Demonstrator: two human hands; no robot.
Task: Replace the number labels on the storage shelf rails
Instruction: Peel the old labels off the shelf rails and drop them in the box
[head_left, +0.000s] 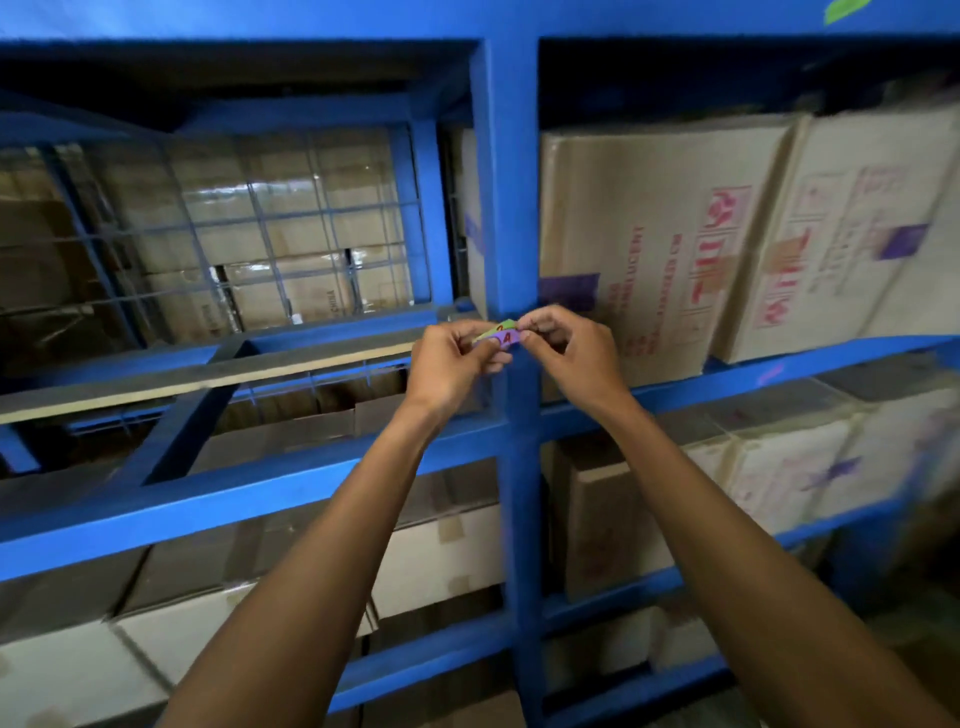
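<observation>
Both hands meet in front of the blue upright post (511, 182) of the storage shelf, at the level of a horizontal rail (779, 371). My left hand (452, 364) and my right hand (569, 345) pinch small paper labels between their fingertips. A purple label (506, 338) with a red number lies in front. A green label (501, 326) with a red number shows just behind and above it. Each hand grips one end of the labels. A green scrap (844, 9) sticks to the top beam at the upper right.
Cardboard boxes (660, 244) with red print fill the right bays on several levels. A blue wire-mesh cage (260, 234) with more boxes stands in the left bay. Blue rails (234, 499) cross below my forearms, with white boxes (436, 561) under them.
</observation>
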